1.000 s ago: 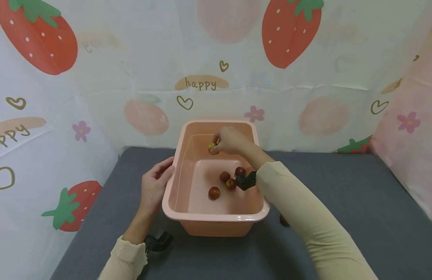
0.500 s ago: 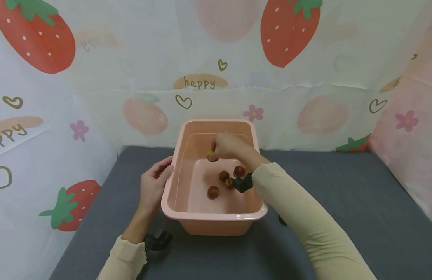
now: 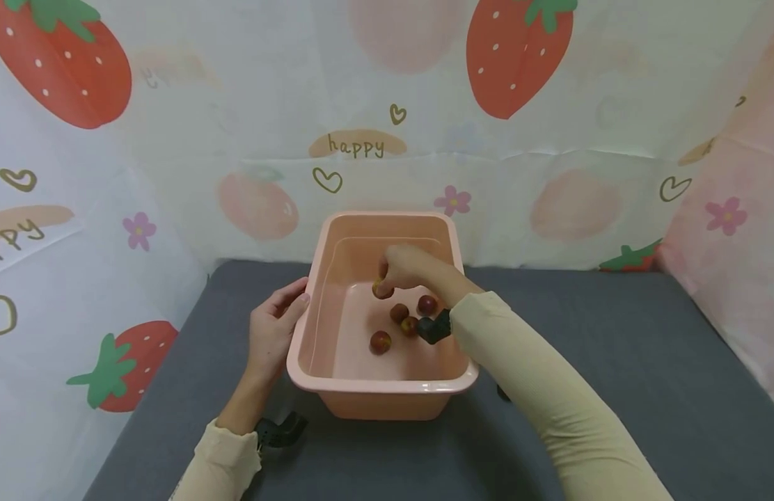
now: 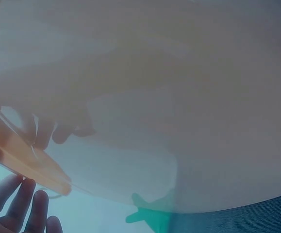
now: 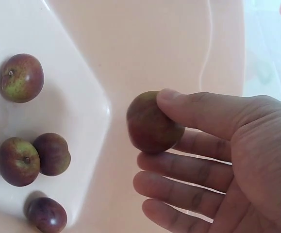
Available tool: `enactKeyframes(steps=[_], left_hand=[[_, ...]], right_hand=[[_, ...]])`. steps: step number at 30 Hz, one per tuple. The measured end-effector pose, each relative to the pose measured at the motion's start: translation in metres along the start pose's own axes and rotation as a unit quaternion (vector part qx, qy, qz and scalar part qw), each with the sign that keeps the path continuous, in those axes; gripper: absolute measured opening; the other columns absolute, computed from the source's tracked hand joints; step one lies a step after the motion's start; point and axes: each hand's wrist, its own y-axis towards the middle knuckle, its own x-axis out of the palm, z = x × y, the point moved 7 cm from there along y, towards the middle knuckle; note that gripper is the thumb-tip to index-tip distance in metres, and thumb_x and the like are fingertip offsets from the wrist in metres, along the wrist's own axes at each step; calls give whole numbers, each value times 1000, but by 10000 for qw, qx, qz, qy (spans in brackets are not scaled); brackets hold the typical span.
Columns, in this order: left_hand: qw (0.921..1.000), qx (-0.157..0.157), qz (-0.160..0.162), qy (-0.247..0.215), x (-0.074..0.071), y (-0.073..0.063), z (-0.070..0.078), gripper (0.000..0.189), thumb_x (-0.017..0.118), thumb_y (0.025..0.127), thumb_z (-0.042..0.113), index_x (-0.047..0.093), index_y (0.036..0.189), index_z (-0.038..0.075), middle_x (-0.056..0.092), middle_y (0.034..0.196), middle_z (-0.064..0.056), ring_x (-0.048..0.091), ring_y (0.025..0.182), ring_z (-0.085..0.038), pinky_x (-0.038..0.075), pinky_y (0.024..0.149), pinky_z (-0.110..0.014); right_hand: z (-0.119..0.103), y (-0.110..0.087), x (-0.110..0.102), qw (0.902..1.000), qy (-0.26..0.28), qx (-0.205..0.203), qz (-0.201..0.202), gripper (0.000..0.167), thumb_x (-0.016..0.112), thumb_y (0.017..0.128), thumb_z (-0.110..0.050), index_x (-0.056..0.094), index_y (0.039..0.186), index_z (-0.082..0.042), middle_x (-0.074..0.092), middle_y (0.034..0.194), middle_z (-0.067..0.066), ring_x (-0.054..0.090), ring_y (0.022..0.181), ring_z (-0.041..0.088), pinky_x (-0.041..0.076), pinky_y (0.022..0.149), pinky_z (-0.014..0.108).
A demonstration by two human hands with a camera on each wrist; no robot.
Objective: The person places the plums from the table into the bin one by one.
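Note:
In the head view a pink plastic basin [image 3: 381, 386] stands on the table. My right hand [image 3: 408, 268] reaches inside it, pinching a red-green plum [image 5: 152, 124] between thumb and fingers; the other fingers extend beneath. Several plums lie on the basin floor: one near the front [image 3: 380, 342], and others to its right, two of them side by side [image 5: 20, 161]. My left hand [image 3: 274, 327] grips the basin's left rim, thumb on the upper edge. In the left wrist view its fingers [image 4: 21, 206] show at the rim, beside the basin's wide, glossy side.
A grey cloth [image 3: 612, 348] covers the table. Behind it hangs a white curtain [image 3: 424, 167] printed with fruit and hearts. A small dark round thing [image 3: 502, 394] pokes out from behind the right sleeve, outside the basin.
My right hand has lowered the plum from near the back wall toward the basin floor. The left hand keeps its hold on the rim. The basin plums stay put.

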Motion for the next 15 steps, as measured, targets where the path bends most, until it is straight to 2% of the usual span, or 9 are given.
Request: enactKeyframes(steps=[7, 11, 15], left_hand=[[10000, -11, 71, 59, -1, 0, 1, 37, 66, 93, 15, 63, 129, 4, 68, 110, 5, 68, 92, -3, 58, 77, -19], [9999, -59, 68, 100, -1, 0, 1, 38, 66, 93, 17, 63, 129, 6, 68, 110, 7, 68, 92, -3, 58, 77, -19], [9999, -77, 50, 140, -1, 1, 0, 38, 66, 93, 18, 63, 129, 6, 68, 108, 10, 68, 93, -3, 58, 77, -19]], right_hand=[[1, 0, 2, 9998, -18, 73, -179, 18, 78, 82, -26, 72, 87, -10, 70, 87, 5, 61, 75, 19, 53, 66, 25], [-2, 0, 0, 9997, -201, -72, -139, 20, 76, 84, -27, 72, 91, -9, 68, 84, 3, 58, 74, 17, 50, 64, 23], [-8, -3, -5, 9996, -82, -258, -70, 21, 73, 87, -29, 72, 94, -9, 66, 83, 3, 56, 75, 17, 47, 65, 24]])
